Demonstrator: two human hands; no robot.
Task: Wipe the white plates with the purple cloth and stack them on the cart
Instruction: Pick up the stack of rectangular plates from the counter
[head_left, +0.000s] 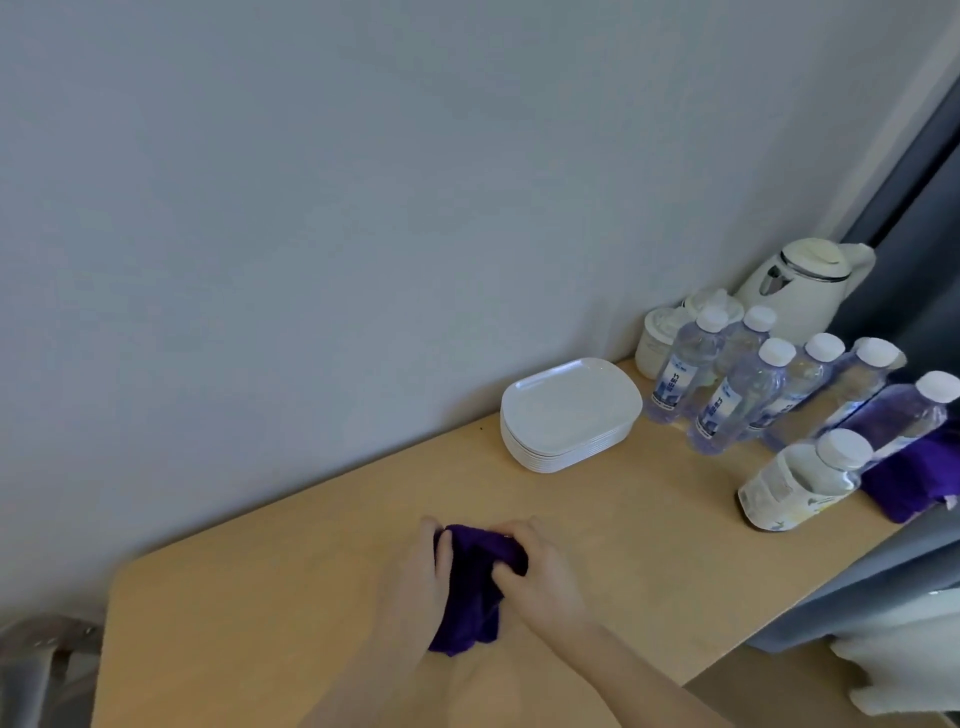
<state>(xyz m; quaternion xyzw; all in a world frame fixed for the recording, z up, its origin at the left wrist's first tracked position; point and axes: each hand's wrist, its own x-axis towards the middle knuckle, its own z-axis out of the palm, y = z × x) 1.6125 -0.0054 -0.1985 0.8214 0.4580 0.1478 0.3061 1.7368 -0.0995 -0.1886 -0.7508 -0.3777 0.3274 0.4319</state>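
Above the wooden table (291, 597), the purple cloth (475, 587) is being bunched between left hand (415, 577) and right hand (545, 577), both gripping it, seemingly readied for the stacked white plates (569, 415).

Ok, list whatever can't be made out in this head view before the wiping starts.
- Cart: not in the head view, so where the plates will go is unknown.
- Plate stack: rims too thin and blurred to count.
- Purple cloth: its sides are covered by the left hand and right hand.
- Bottle labels: print too small and blurred to read.
- Second purple cloth: partly behind bottles, near the right edge.
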